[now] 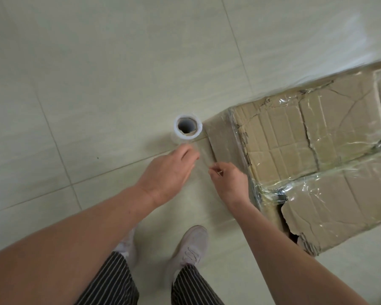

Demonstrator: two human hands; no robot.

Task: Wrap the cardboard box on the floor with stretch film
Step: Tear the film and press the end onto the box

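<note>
- The cardboard box (pixel 317 150) lies on the floor (pixel 75 84), torn, creased and already partly filmed. Its board looks soft and will probably buckle under hard pulls.
- The roll of stretch film (pixel 187 128) stands upright just beside the box's corner. It is likely light with a stiff core, and best held by the core.
- The left hand (pixel 169 172), on the roll's side away from the box, curls its fingers round the roll.
- The right hand (pixel 229 181), between roll and box, pinches the loose film edge (pixel 205 157), which looks thin and clingy; a wide hold seems safer.

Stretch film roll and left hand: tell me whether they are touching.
Touching. The head view shows the left hand, its fingers curled round the stretch film roll below its open core, no gap showing between them. The right hand pinches the loose film.
</note>
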